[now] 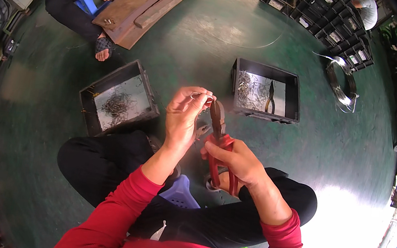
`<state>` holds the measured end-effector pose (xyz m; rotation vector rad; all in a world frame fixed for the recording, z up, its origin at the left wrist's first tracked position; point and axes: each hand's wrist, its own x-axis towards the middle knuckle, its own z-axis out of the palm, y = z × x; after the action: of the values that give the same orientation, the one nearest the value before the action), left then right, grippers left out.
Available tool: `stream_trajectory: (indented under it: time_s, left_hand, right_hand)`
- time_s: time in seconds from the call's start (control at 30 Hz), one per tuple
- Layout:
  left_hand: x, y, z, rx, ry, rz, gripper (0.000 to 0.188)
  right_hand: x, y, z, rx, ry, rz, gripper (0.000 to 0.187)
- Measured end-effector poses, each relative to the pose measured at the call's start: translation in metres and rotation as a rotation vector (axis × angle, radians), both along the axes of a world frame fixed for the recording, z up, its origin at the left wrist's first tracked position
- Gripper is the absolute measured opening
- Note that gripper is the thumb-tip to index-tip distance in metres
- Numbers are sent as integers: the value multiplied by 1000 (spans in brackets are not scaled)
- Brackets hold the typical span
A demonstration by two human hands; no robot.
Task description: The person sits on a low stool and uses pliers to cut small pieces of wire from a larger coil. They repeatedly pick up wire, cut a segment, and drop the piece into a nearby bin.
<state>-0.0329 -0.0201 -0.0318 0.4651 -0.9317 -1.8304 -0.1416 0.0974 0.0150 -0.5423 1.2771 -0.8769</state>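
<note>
- The left hand [182, 117] is pinched on a thin, curved wire [194, 94], held up in front of the body between the two bins.
- The right hand [236, 161] is wrapped around the red handles of the pliers [217, 119], whose nose points up beside the left fingertips.
- Whether the jaws bite the wire or only stand next to it, I cannot tell; check that by eye before squeezing.
- A firm pinch close to the nose should stop the wire twisting, but the fingertips look near enough to be nipped, so they are best clear of the jaws.
- Steady pressure and a quiet wrist would probably serve better than a jerk.
- Working over the left bin [85, 111] or right bin [265, 115], both holding small wire bits, would catch loose pieces.
</note>
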Motion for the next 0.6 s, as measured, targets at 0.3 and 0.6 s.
stream_trajectory:
  time_s: [0.3, 0.6]
  left_hand:
    - [-2, 8, 1, 105, -33, 52, 4]
    - [-7, 15, 0, 118, 33, 45, 5]
  right_hand:
    - [-1, -1, -6, -6, 72, 28, 35]
    - [1, -1, -11, 60, 95, 9, 35]
